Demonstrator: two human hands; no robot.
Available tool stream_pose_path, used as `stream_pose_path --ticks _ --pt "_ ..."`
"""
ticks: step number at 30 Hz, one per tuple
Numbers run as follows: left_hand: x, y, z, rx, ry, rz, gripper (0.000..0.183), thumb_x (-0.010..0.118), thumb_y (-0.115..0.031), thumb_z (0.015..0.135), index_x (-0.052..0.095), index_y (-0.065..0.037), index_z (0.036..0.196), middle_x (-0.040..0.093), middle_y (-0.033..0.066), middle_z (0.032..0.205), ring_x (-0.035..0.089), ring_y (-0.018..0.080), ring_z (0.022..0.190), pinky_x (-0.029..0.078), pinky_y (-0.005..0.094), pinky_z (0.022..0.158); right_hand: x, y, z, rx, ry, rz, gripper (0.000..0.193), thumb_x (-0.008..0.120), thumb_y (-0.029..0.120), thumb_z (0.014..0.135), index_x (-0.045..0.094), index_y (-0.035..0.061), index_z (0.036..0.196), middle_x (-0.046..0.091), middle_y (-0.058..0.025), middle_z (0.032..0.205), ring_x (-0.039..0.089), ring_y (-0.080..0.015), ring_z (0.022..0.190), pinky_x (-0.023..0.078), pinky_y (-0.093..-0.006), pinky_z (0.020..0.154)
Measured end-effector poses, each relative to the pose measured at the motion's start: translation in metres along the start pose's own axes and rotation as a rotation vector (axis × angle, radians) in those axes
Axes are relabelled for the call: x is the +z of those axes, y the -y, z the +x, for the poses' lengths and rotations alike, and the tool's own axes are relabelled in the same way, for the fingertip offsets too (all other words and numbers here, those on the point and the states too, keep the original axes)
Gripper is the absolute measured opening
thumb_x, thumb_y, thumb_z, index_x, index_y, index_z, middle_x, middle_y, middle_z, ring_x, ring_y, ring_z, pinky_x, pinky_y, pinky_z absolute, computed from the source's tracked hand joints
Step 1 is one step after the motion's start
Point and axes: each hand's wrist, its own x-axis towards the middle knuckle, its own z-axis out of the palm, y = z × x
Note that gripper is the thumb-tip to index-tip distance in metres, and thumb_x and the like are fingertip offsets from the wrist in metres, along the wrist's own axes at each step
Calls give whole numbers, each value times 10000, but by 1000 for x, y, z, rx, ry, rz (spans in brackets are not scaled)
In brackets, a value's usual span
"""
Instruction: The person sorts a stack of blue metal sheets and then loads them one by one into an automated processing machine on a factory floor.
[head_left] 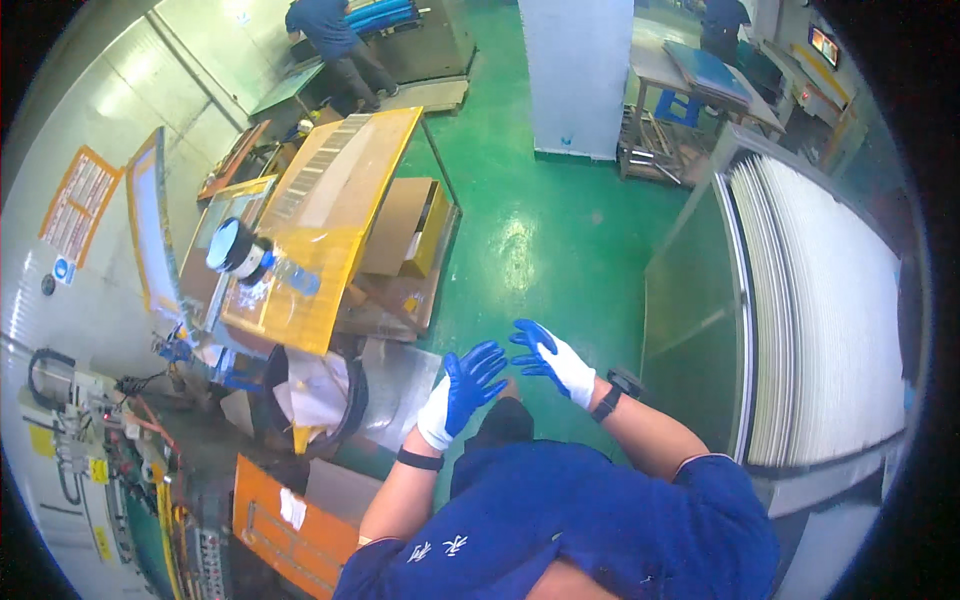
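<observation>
Both of my hands wear white gloves with blue-coated palms and fingers, and both hang in the air before my body. My left hand (463, 390) has its fingers spread, with nothing in it. Close beside it, my right hand (552, 360) is also empty, its fingers stretched toward the left one. A small gap separates the two. Dark bands circle both wrists. Nearest to the left hand is a black bin (357, 400) with white sheets (315, 385) inside it.
At left stands a table with a yellow-edged screen frame (300, 320), bearing a plastic bottle (292, 275) and a dark round container (232, 248). A tall rack of white sheets (825, 310) rises at right. Farther off are a pillar (578, 80) and two people (335, 40).
</observation>
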Motion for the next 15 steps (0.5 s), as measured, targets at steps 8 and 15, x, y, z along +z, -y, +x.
stream_pose_path --ticks 8,15 --pt "15 -85 312 -238 286 -169 904 312 -756 895 251 -116 1529 347 104 1538 368 298 1391 284 475 1153 -112 151 209 -34 -505 -574 382 586 398 961 694 35 909 705 -93 802 638 -138 738 510 -323 684" --pt "112 -185 562 -309 329 -29 832 352 -705 937 215 -159 1550 315 70 1558 341 242 1403 273 443 1140 -268 328 339 -145 -714 -1003 461 519 489 929 651 64 811 666 -206 856 632 -408 839 482 -486 734"
